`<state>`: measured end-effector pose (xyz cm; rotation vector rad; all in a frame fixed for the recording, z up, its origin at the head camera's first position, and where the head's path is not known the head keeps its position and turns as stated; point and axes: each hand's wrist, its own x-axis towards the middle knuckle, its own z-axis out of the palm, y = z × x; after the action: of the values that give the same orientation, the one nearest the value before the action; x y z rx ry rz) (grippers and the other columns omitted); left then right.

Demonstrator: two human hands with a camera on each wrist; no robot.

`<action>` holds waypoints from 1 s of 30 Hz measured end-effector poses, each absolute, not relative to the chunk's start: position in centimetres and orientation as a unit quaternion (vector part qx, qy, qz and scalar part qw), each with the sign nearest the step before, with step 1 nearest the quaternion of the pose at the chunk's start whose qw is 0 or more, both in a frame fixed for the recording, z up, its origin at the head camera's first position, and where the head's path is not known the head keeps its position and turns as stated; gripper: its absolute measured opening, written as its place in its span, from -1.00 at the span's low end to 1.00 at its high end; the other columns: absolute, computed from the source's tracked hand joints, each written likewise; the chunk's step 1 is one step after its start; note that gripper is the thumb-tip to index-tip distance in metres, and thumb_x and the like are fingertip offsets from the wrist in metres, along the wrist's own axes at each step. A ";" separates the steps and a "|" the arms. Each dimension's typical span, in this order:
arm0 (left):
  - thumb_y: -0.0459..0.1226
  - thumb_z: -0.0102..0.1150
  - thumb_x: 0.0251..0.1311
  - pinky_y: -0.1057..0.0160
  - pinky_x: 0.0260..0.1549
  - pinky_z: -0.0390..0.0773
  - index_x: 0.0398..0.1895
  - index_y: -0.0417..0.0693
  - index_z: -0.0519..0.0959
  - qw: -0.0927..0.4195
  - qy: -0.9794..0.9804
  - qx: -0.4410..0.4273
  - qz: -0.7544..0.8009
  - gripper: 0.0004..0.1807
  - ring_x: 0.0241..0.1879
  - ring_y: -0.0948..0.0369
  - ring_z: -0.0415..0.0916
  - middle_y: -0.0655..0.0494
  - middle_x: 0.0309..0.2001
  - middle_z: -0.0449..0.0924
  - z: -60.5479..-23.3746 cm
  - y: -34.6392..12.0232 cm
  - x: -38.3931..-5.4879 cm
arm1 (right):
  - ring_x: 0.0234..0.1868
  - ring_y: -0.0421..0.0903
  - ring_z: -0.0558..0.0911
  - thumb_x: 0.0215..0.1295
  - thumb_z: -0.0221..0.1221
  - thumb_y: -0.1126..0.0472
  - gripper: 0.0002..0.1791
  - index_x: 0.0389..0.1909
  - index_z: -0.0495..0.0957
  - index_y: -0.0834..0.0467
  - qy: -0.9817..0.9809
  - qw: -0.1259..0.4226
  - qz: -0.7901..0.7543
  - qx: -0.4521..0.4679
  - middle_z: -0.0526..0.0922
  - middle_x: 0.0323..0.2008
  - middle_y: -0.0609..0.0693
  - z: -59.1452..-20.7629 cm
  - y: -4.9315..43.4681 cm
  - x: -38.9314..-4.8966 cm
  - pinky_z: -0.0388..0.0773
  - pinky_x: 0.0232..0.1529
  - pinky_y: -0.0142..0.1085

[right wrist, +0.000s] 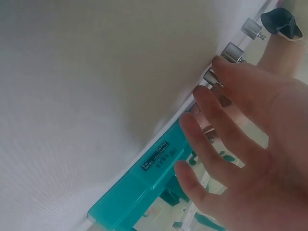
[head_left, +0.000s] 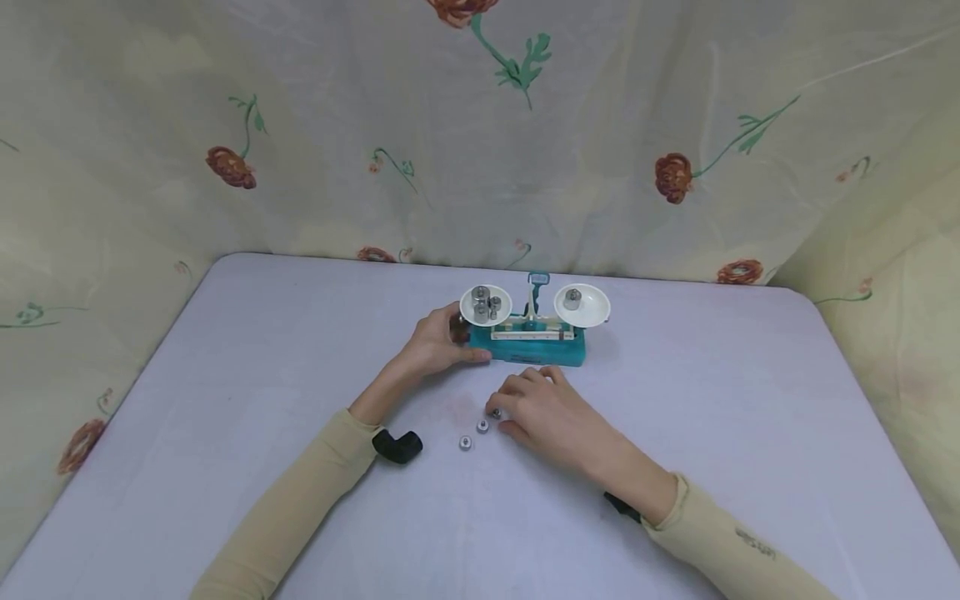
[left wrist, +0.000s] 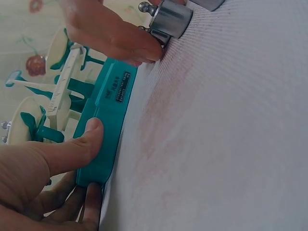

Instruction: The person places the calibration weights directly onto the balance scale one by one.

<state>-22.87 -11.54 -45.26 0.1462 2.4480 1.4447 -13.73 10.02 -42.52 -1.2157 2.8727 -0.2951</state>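
Observation:
A teal and white balance scale (head_left: 528,350) stands on the table. My left hand (head_left: 433,342) grips the left end of its base, the thumb on the front and the fingers around the end. My right hand (head_left: 551,417) is in front of the scale, thumb and index finger curled about a small metal weight (right wrist: 210,77) with a knob, which stands on the table. Beside it are a larger weight (head_left: 482,426) and another weight (head_left: 466,442), in a slanting row. The left pan (head_left: 468,311) carries several weights, and one weight (head_left: 572,299) sits on the right pan (head_left: 596,308).
The table (head_left: 300,333) has a pale cloth and rounded back corners. Flower-patterned fabric (head_left: 585,167) hangs behind it and at the sides. Each wrist wears a black device, the left device (head_left: 397,447) near the row of weights.

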 end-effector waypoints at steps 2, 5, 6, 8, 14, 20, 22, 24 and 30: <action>-0.31 0.61 0.18 0.00 0.52 0.48 0.61 -0.11 0.33 0.147 0.851 0.050 0.501 -0.06 0.54 -0.10 0.46 -0.13 0.55 0.47 -45.3 -11.5 -22.9 | 0.13 0.01 0.72 0.36 0.47 0.11 -0.78 0.00 0.79 -0.09 0.917 0.001 -0.091 -0.389 0.81 -0.02 -0.08 -42.6 10.0 -13.7 0.55 0.22 0.07; -0.31 0.60 0.19 0.00 0.52 0.48 0.61 -0.11 0.33 0.147 0.853 0.048 0.498 -0.06 0.54 -0.11 0.46 -0.14 0.55 0.46 -45.3 -11.5 -22.9 | 0.08 -0.01 0.72 0.35 0.47 0.12 -0.79 -0.02 0.78 -0.10 0.916 -0.003 -0.090 -0.390 0.80 -0.07 -0.09 -42.6 10.0 -13.7 0.55 0.20 0.07; -0.31 0.60 0.19 0.00 0.52 0.48 0.61 -0.11 0.33 0.147 0.854 0.047 0.497 -0.06 0.54 -0.11 0.46 -0.14 0.55 0.46 -45.3 -11.4 -22.9 | 0.07 -0.01 0.72 0.35 0.48 0.12 -0.79 -0.02 0.78 -0.10 0.916 -0.004 -0.089 -0.391 0.80 -0.08 -0.09 -42.6 10.0 -13.7 0.55 0.20 0.07; -0.31 0.60 0.19 -0.01 0.51 0.49 0.62 -0.10 0.32 0.147 0.855 0.046 0.495 -0.06 0.53 -0.11 0.47 -0.14 0.55 0.46 -45.2 -11.4 -22.8 | 0.04 -0.02 0.72 0.35 0.48 0.12 -0.79 -0.03 0.78 -0.10 0.916 -0.005 -0.088 -0.391 0.80 -0.10 -0.10 -42.6 10.0 -13.6 0.55 0.19 0.07; -0.32 0.60 0.18 -0.01 0.51 0.50 0.62 -0.10 0.32 0.146 0.856 0.045 0.494 -0.05 0.52 -0.12 0.48 -0.14 0.55 0.46 -45.0 -11.4 -22.7 | 0.00 -0.02 0.72 0.37 0.46 0.11 -0.83 -0.06 0.77 -0.09 0.915 -0.011 -0.092 -0.392 0.78 -0.14 -0.09 -42.8 10.1 -13.6 0.55 0.17 0.05; -0.30 0.62 0.17 -0.01 0.50 0.50 0.61 -0.12 0.33 0.140 0.861 0.051 0.486 -0.05 0.51 -0.12 0.50 -0.15 0.54 0.48 -45.2 -11.4 -22.8 | -0.02 -0.03 0.72 0.38 0.45 0.12 -0.88 -0.12 0.74 -0.09 0.915 -0.018 -0.093 -0.392 0.76 -0.18 -0.11 -42.9 10.2 -13.5 0.55 0.21 0.12; -0.29 0.62 0.17 -0.01 0.51 0.50 0.61 -0.12 0.33 0.137 0.864 0.054 0.481 -0.05 0.50 -0.12 0.51 -0.15 0.53 0.48 -45.2 -11.4 -22.8 | -0.03 -0.04 0.72 0.38 0.45 0.12 -0.89 -0.14 0.73 -0.09 0.915 -0.019 -0.091 -0.393 0.75 -0.19 -0.12 -42.9 10.2 -13.5 0.55 0.23 0.14; -0.29 0.62 0.17 -0.01 0.51 0.50 0.61 -0.12 0.33 0.135 0.866 0.056 0.478 -0.05 0.49 -0.12 0.51 -0.15 0.53 0.49 -45.2 -11.4 -22.8 | -0.04 -0.04 0.72 0.38 0.45 0.12 -0.89 -0.15 0.73 -0.09 0.915 -0.018 -0.089 -0.393 0.75 -0.20 -0.12 -42.8 10.3 -13.4 0.55 0.24 0.16; -0.29 0.62 0.17 -0.01 0.50 0.50 0.61 -0.12 0.33 0.130 0.867 0.058 0.477 -0.05 0.51 -0.13 0.50 -0.16 0.54 0.48 -45.1 -11.3 -22.7 | -0.02 -0.03 0.71 0.38 0.46 0.12 -0.90 -0.15 0.74 -0.08 0.918 -0.014 -0.079 -0.388 0.77 -0.21 -0.11 -42.5 10.5 -13.4 0.54 0.26 0.19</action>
<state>-22.67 -11.30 -45.12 0.1688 2.5197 1.3850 -13.41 10.50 -42.54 -1.2291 2.9117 -0.2517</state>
